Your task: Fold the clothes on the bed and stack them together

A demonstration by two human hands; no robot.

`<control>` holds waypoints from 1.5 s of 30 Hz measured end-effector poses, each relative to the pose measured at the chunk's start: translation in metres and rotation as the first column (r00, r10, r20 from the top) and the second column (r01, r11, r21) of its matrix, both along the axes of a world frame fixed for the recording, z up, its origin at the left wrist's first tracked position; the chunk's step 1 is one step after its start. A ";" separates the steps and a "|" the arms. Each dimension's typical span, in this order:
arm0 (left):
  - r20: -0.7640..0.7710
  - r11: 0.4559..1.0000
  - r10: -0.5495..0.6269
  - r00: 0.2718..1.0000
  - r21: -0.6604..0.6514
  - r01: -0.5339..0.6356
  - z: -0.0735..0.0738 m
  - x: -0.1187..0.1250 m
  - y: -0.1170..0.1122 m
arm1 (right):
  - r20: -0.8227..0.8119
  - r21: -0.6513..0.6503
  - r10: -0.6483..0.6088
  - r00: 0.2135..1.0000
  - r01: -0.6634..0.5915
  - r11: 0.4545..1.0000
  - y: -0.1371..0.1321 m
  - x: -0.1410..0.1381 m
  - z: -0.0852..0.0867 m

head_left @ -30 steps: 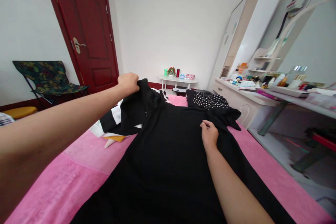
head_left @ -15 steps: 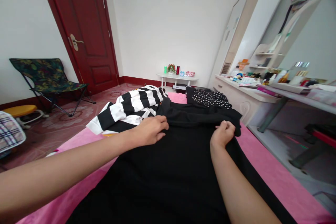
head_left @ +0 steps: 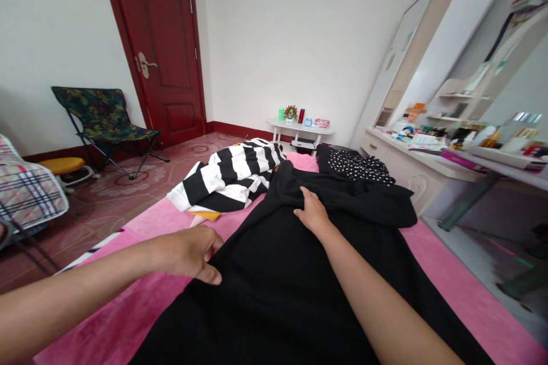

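Observation:
A large black garment (head_left: 274, 274) is spread over the pink bedding, with folds gathered near its far end (head_left: 363, 202). At its left edge is my left hand (head_left: 192, 254); the thumb rests on the cloth and stands apart from the curled fingers. My right hand (head_left: 314, 214) lies on the garment just below the gathered folds, thumb and forefinger spread. Beyond the left hand lies a crumpled black-and-white striped garment (head_left: 231, 174). A black garment with white dots (head_left: 359, 165) lies behind the far end of the black one.
Pink bedding (head_left: 445, 256) shows on both sides. A white dresser (head_left: 385, 151) crowded with bottles stands to the right. Ahead is a low white table (head_left: 299, 125) with small items. A camouflage folding chair (head_left: 107, 120), a yellow stool (head_left: 64, 165) and a red door (head_left: 166, 57) are left.
My left hand has moved back toward me and left, to the garment's edge. My right hand has let go of the right-hand folds and moved left. The view has turned slightly left.

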State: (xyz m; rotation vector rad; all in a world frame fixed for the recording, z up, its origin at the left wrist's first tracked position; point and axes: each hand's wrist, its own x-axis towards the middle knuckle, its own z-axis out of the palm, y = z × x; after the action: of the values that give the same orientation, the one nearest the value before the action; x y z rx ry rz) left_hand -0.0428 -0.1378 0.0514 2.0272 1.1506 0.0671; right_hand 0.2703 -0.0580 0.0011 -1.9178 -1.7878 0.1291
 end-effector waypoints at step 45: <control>0.072 0.714 0.163 0.984 0.680 -0.168 -0.046 0.230 0.113 | -0.392 0.406 -0.365 0.844 0.515 0.755 0.000 0.056 0.007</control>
State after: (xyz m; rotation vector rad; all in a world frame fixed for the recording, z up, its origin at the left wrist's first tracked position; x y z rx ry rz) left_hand 0.1870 -0.0247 0.0053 2.5384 1.4451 0.6890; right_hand 0.3268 -0.0578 0.0082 -1.7643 -0.9956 -0.1984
